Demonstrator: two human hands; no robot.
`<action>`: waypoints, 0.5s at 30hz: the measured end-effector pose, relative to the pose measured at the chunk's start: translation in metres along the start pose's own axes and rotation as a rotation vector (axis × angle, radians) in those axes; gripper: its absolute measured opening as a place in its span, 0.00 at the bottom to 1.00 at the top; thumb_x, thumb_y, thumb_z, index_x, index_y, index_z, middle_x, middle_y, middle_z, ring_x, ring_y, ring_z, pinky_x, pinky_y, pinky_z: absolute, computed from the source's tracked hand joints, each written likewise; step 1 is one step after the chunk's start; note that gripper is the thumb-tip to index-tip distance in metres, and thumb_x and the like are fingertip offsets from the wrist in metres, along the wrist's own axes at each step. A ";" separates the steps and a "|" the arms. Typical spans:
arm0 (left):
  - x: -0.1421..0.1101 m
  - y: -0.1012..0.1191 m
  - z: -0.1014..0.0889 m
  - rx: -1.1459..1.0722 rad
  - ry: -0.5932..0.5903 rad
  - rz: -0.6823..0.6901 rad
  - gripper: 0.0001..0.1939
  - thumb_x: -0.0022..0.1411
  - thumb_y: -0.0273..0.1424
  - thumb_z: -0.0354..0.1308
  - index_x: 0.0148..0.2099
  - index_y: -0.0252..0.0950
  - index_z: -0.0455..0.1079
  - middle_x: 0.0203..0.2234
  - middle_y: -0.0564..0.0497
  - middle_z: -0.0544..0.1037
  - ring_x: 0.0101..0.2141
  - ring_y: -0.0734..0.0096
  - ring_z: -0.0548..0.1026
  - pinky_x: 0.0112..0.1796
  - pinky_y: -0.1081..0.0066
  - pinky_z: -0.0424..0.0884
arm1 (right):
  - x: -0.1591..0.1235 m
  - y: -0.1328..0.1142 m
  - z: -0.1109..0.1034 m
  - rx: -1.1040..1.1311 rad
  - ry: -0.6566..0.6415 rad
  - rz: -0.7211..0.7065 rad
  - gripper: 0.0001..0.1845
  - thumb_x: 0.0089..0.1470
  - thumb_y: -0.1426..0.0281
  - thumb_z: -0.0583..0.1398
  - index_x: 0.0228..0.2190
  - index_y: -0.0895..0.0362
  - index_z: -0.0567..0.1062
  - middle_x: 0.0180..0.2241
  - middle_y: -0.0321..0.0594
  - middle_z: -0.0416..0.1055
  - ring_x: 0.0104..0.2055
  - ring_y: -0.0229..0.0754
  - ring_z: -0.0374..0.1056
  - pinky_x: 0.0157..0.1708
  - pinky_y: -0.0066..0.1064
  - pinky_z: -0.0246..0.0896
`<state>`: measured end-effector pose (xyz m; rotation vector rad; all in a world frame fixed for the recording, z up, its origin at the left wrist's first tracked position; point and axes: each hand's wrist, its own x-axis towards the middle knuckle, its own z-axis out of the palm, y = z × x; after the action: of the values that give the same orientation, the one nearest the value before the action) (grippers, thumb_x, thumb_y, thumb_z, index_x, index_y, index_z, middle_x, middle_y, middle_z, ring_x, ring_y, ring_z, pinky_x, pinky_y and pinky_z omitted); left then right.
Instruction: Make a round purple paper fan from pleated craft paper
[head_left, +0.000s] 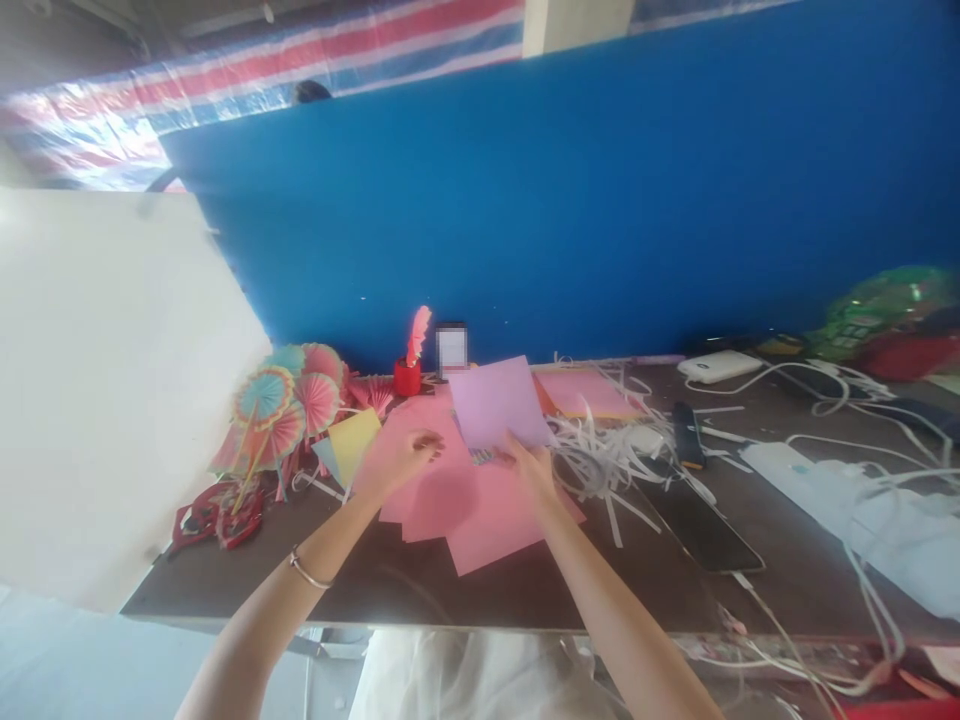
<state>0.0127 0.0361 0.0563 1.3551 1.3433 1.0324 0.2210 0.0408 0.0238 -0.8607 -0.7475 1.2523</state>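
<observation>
My right hand (529,462) is closed on the lower edge of a lilac sheet of paper (499,402), which is raised and tilted over the desk. Several pink sheets of paper (480,525) lie overlapped beneath both hands. Left of the lilac sheet, my left hand (424,448) hovers over the pink paper with its fingers loosely apart and nothing visible in them. A small patterned strip (482,456) shows under the lilac sheet's lower edge; what it is I cannot make out. A yellow sheet (355,440) lies beyond my left forearm.
Pleated paper fans (264,397) and red-handled scissors (217,515) are at the left. A red pot (407,377) stands at the back. Shredded white paper strips (604,455), a phone (705,530), a power bank (718,367) and white cables crowd the right. A blue panel (525,220) borders the desk.
</observation>
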 end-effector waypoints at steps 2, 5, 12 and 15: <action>-0.009 0.008 0.027 -0.139 -0.221 -0.027 0.09 0.50 0.28 0.61 0.36 0.30 0.72 0.31 0.42 0.78 0.32 0.68 0.76 0.39 0.64 0.72 | -0.003 -0.001 0.002 -0.002 -0.029 -0.005 0.22 0.38 0.63 0.68 0.36 0.60 0.74 0.36 0.43 0.74 0.37 0.47 0.72 0.35 0.36 0.71; -0.026 0.025 0.059 -0.345 -0.413 -0.108 0.12 0.47 0.29 0.64 0.36 0.30 0.72 0.32 0.40 0.78 0.34 0.64 0.76 0.41 0.63 0.71 | -0.005 0.000 0.003 -0.048 -0.028 0.033 0.21 0.38 0.60 0.68 0.32 0.62 0.74 0.30 0.43 0.75 0.31 0.47 0.72 0.30 0.35 0.70; -0.031 0.033 0.082 -0.645 -0.426 -0.143 0.10 0.53 0.30 0.60 0.39 0.31 0.72 0.36 0.42 0.77 0.39 0.64 0.75 0.45 0.66 0.69 | -0.005 -0.001 0.003 -0.087 -0.016 0.043 0.20 0.36 0.59 0.68 0.27 0.62 0.75 0.24 0.42 0.75 0.27 0.47 0.72 0.26 0.32 0.67; -0.017 0.022 0.094 -0.638 -0.343 -0.311 0.07 0.52 0.28 0.60 0.36 0.32 0.72 0.33 0.43 0.78 0.36 0.66 0.76 0.43 0.67 0.71 | -0.007 -0.002 0.004 -0.093 -0.017 0.055 0.19 0.35 0.59 0.68 0.26 0.62 0.75 0.25 0.43 0.75 0.28 0.48 0.72 0.24 0.31 0.67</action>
<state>0.1082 0.0148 0.0591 0.7672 0.8287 0.8624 0.2175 0.0347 0.0279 -0.9525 -0.8056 1.2833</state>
